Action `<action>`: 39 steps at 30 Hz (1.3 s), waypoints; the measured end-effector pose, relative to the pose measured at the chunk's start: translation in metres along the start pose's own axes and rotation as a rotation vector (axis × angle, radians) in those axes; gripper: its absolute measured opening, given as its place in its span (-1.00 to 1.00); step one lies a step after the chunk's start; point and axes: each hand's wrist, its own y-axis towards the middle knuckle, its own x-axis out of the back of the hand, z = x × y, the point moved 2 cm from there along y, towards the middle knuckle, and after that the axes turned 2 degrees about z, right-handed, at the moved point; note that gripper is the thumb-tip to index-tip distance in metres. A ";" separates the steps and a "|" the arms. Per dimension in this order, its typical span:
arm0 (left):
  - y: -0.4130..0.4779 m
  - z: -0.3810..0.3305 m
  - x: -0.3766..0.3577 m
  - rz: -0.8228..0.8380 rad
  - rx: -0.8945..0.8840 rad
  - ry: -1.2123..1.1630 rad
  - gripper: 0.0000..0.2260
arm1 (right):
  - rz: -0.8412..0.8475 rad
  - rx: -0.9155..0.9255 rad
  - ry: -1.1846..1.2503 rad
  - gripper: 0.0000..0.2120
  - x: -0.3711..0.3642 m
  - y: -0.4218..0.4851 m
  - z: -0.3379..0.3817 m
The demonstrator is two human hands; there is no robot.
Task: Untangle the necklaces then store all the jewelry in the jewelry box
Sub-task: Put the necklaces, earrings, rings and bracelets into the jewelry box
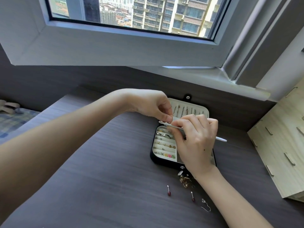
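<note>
A black jewelry box [153,155] lies open on the dark desk, its cream tray holding rings and several small earrings in rows. Necklaces hang in the raised lid [189,109]. Over the box a thin white divider panel [221,139] is seen edge-on. My right hand [195,142] grips it, fingers curled round it. My left hand [153,104] pinches something small at the panel's left end; what it holds is hidden by the fingers. Near the box's front lie a tangle of gold jewelry [185,179], two red-bead pins [169,192] [192,198] and a silver hook earring [206,206].
A pale wooden box [279,145] with slots stands at the right edge of the desk. A window sill [213,79] and frame rise behind the jewelry box. A plaid-covered bed [11,122] is at the far left.
</note>
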 end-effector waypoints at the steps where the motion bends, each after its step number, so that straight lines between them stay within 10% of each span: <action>1: 0.000 0.000 0.000 0.002 -0.001 0.021 -0.93 | 0.000 0.001 0.001 -0.84 0.000 0.000 0.000; 21: 0.011 -0.019 0.005 0.017 -0.034 0.450 -0.87 | -0.051 0.050 -0.083 -0.82 -0.007 0.003 0.001; 27: 0.002 -0.008 0.006 0.012 0.041 0.152 -0.85 | -0.041 0.019 -0.059 -0.84 -0.007 0.001 0.003; 35: -0.028 0.013 -0.021 -0.362 -0.114 -0.432 -0.88 | -0.010 -0.081 0.006 -0.89 -0.001 0.013 -0.002; 39: -0.030 0.013 -0.046 -0.713 -0.272 -0.198 -0.86 | 0.055 -0.108 0.023 -0.90 -0.002 0.020 -0.003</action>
